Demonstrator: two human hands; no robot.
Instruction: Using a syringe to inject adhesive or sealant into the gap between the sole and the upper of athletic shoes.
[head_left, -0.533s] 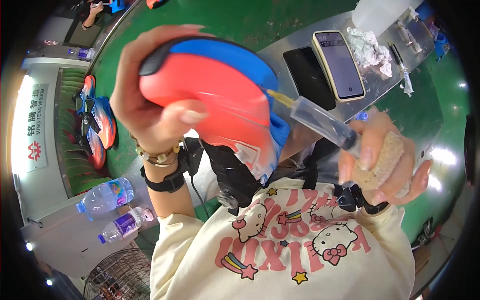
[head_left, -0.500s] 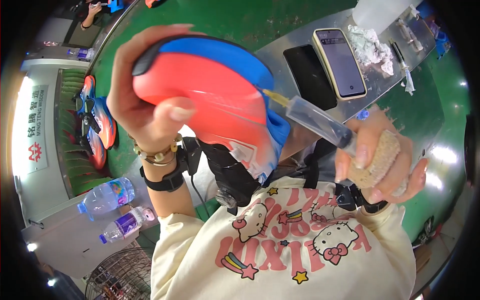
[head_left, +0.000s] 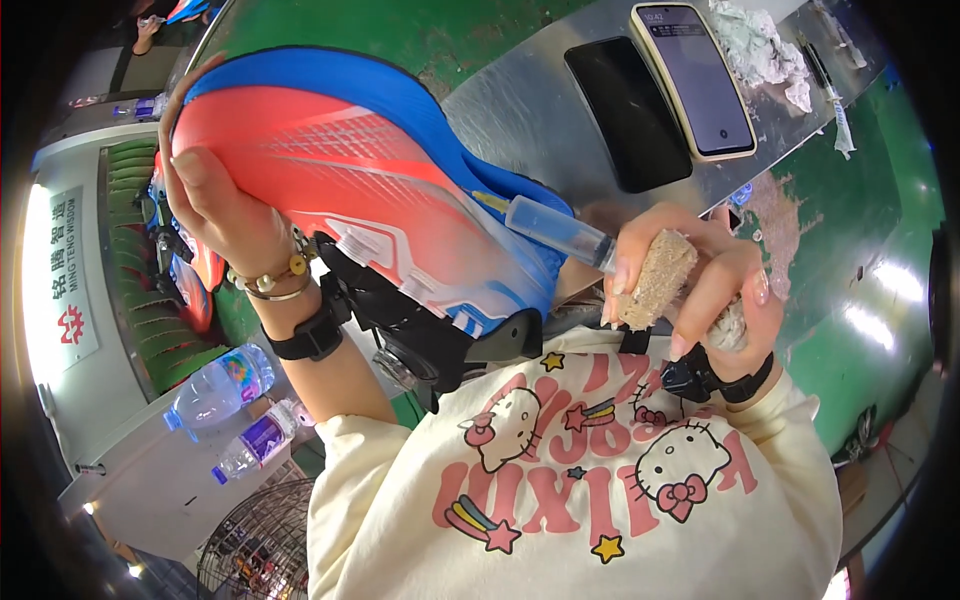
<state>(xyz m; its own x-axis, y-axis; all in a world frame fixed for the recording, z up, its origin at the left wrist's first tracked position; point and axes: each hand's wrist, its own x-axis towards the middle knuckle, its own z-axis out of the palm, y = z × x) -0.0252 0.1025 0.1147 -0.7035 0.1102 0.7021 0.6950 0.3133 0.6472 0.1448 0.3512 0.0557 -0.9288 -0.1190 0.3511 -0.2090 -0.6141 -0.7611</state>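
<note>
My left hand (head_left: 228,205) is wrapped round the toe end of a coral-red and blue sports shoe (head_left: 350,165), holding it up on its side with its blue sole edge facing away from me. In my right hand (head_left: 725,265) is a clear plastic syringe (head_left: 560,232) with a yellowish tip. That tip lies at the seam between the blue sole and the upper, near the heel part; whether it touches cannot be told. The same hand also grips a beige, rough-textured block (head_left: 658,280) and a whitish crumpled piece (head_left: 728,328) in its curled fingers.
A black phone (head_left: 628,112) and a phone in a cream case (head_left: 695,85) lie on the metal strip of the green table, beside crumpled white paper (head_left: 758,50) and a pen-like tool (head_left: 820,68). More shoes (head_left: 190,285) and two bottles (head_left: 222,385) stand at left.
The shoe has turned and moved left, showing more of its side. My right hand has moved left with the syringe, whose tip stays by the sole seam.
</note>
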